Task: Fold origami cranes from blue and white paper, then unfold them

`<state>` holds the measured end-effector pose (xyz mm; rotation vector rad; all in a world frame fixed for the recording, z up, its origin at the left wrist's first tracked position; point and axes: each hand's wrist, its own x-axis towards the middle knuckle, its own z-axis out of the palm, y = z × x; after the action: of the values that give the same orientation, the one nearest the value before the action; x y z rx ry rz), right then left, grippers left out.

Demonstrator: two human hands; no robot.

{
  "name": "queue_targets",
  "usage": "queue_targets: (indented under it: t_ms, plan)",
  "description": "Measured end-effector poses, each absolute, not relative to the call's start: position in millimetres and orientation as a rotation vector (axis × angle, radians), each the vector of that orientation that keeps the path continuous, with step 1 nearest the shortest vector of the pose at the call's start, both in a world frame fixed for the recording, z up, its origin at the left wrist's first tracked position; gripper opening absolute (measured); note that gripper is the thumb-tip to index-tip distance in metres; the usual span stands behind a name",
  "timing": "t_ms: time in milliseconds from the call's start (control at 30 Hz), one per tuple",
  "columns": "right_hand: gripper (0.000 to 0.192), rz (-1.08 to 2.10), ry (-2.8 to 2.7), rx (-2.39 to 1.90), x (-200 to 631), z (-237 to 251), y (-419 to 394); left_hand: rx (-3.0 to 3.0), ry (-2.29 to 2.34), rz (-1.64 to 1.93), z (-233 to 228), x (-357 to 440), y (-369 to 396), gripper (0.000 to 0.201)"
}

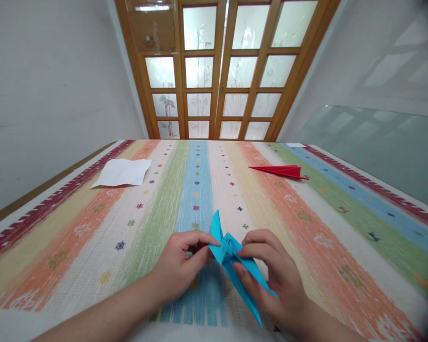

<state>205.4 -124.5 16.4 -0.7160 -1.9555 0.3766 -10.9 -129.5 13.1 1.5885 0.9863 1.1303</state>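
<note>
Left hand (pixel 180 263) pinches the blue folded paper (pixel 231 259) at its left flap; right hand (pixel 271 275) pinches its long tail from the right. The paper sits at six o'clock on the striped bench (pixel 306 223). A red folded paper (pixel 280 170) lies at one o'clock, a white sheet (pixel 123 172) at eleven. No containers visible.

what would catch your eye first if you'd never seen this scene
The blue origami near the table's front edge, pinched between the left hand and right hand, stands out first. Under it runs the striped cloth in blue, green, orange and cream. Further back lie a red paper fold on the right and a white sheet on the left.
</note>
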Motion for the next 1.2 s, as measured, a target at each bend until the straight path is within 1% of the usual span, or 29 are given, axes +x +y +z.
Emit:
queue_targets:
  t_ms: [133, 333, 500, 600, 733, 1033, 1200]
  plan:
    - [0.027, 0.544, -1.846, -0.802, 206, 9, -122, 1.536, 0.94, 1.148, 10, -12, -126, 0.016]
    - [0.022, 0.894, -1.663, -0.975, 205, 3, -119, 1.428, 0.89, 1.144, 10, -14, -122, 0.025]
    - [0.03, 1.227, -1.431, -1.019, 206, -3, -106, 1.275, 0.735, 1.137, 9, -14, -117, 0.028]
    - [0.032, 1.369, -1.329, -0.977, 206, -9, -100, 1.162, 0.684, 1.123, 6, -14, -114, 0.026]
    - [0.033, 1.428, -1.264, -0.971, 206, -14, -95, 1.052, 0.684, 1.093, 3, -14, -112, 0.02]
    - [0.035, 1.52, -1.131, -1.06, 204, -11, -92, 0.923, 0.671, 1.013, 4, -13, -110, 0.021]
    - [0.034, 1.443, -1.126, -1.073, 210, -9, -88, 0.867, 0.644, 0.987, 3, -17, -106, 0.014]
